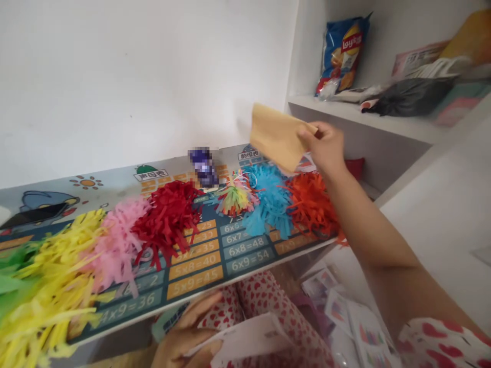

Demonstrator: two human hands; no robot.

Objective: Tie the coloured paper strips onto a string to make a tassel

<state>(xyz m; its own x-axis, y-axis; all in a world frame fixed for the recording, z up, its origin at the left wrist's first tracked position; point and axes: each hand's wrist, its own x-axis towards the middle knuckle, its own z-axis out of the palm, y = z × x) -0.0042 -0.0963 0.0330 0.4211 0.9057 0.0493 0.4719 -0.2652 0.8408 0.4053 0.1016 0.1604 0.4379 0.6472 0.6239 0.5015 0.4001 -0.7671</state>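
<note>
My right hand [326, 145] is raised over the far right of the table, its thumb and fingers pinching one edge of a flat yellow-tan paper sheet [276, 135]. Low in the view, beneath the table's front edge, my left hand [187, 337] grips a white paper packet [249, 340] above my lap; the packet is blurred. Fringed paper bunches lie along the table: yellow [57, 276], pink [117, 245], red [169, 217], blue [266, 197] and orange-red [312, 204]. Between the red and blue ones sits a small multicoloured tassel [236, 194].
A printed table mat [195, 273] covers the tabletop. A phone [205, 166] leans near the wall, and a dark flat device [34, 214] lies at left. On the right shelf [364, 112] are a chip bag [342, 53] and a black plastic bag [416, 97]. Printed packets [356, 327] lie below.
</note>
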